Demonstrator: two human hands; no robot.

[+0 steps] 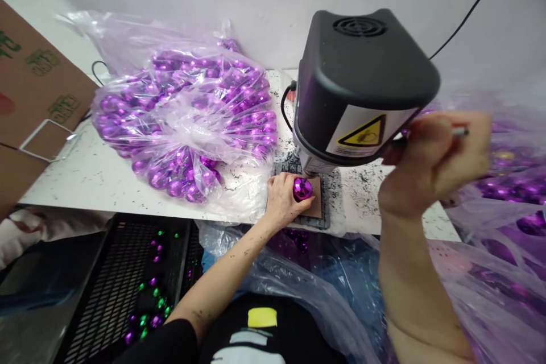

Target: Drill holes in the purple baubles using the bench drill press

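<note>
My left hand (282, 198) is closed around a shiny purple bauble (302, 189), holding it on a brown pad (316, 206) over the dark base (325, 217) of a bench press. Directly above the bauble is the narrow lower end of the black press head (362, 74), which has a yellow warning label; whether they touch I cannot tell. To the right of the head, my right hand (420, 165) is wrapped around the lever (460, 131), whose light tip sticks out past the fingers. That hand is slightly blurred.
A clear bag of purple baubles (187, 119) lies on the white table (94, 176) at left. A cardboard box (38, 79) stands beyond it. More bagged baubles (512, 187) fill the right side. Below is a black crate (111, 273) with small green and purple balls.
</note>
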